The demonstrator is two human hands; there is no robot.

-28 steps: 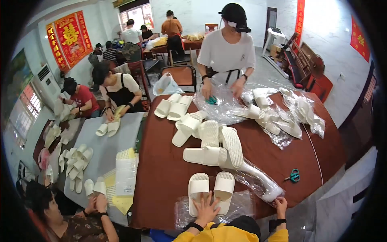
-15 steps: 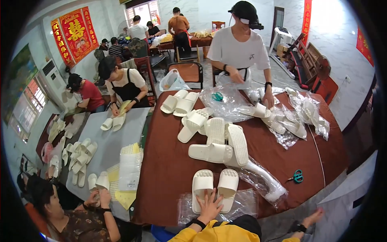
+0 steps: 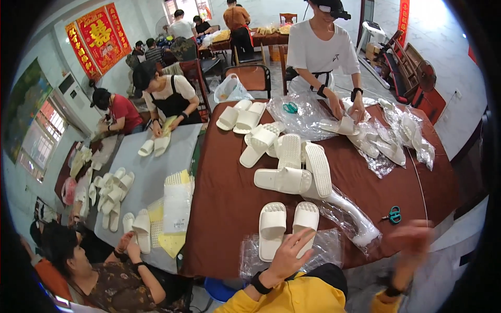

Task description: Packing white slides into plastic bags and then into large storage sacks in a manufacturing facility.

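Observation:
A pair of white slippers stands at the near edge of the brown-covered table: the left slipper (image 3: 272, 229) and the right slipper (image 3: 306, 216), toes pointing away from me. Under their heels lies a clear plastic bag (image 3: 329, 246). My left hand (image 3: 290, 255) is over the heel of the right slipper with its fingers stretched out; whether it touches is hard to tell. My right hand (image 3: 415, 242) is at the table's near right edge, smeared by motion, its fingers unclear. Teal-handled scissors (image 3: 395, 214) lie just beyond it.
Past the pair is a heap of loose white slippers (image 3: 284, 180), with a bagged slipper (image 3: 348, 211) beside it. A co-worker in a white shirt (image 3: 323, 52) handles slippers across the table. Others work at the grey table (image 3: 141, 180) on the left. A white cord (image 3: 419, 182) crosses the right side.
My left hand has lifted from between the two slippers toward the right one's heel. My right hand has swung up to the table edge near the scissors. The whole view has shifted slightly.

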